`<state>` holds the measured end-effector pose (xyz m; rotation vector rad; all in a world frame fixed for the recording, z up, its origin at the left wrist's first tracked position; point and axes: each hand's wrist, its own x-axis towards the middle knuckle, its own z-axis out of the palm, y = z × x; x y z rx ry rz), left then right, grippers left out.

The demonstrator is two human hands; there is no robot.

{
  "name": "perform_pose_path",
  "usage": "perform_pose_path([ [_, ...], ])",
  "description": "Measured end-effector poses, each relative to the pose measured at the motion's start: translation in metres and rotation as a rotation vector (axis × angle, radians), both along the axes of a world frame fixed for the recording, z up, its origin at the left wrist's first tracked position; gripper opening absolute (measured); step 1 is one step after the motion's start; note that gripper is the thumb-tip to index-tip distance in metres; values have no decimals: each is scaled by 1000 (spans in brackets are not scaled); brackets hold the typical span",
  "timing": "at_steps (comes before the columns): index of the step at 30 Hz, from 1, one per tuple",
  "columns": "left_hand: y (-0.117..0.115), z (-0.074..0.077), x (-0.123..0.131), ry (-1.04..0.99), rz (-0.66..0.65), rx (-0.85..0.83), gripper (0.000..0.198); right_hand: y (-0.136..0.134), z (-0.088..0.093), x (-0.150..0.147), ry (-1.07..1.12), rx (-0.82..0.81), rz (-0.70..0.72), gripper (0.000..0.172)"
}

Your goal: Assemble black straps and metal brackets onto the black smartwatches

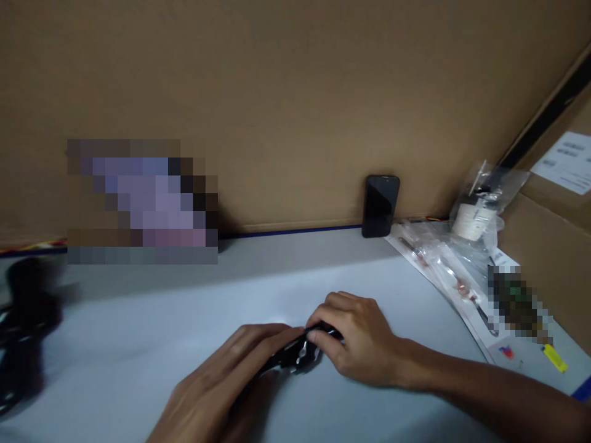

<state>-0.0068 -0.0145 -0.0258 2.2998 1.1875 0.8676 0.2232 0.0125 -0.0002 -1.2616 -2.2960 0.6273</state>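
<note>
Low in the middle of the view, a glossy black object (298, 355) is held between both hands just over the pale table (138, 344). My left hand (231, 375) lies along its left side, fingers together and wrapped over it. At its right end my right hand (353, 338) pinches it between thumb and fingers. Much of the object is hidden by the hands, and what exactly it is cannot be made out.
Blurred black glossy items (28, 332) lie at the left edge. A black phone (380, 206) leans upright against the cardboard wall (286, 111). Clear plastic packages (455, 283), a bagged white roll (473, 220) and a yellow-tipped item (554, 358) lie at the right.
</note>
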Motion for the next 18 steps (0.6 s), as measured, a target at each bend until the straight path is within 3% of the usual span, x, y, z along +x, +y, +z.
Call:
perform_pose_path([
  [5, 6, 10, 3, 26, -107, 69, 40, -5, 1, 1, 192, 179, -3, 6],
  [10, 4, 12, 5, -10, -58, 50, 23, -15, 1, 1, -26, 455, 199, 22],
  [12, 3, 13, 5, -5, -70, 12, 23, -15, 0, 3, -44, 427, 198, 21],
  [16, 2, 16, 5, -38, -87, -45, 23, -10, -2, 8, 199, 212, 118, 9],
  [18, 3, 17, 5, -24, -113, -50, 28, -9, -1, 9, 258, 186, 103, 9],
])
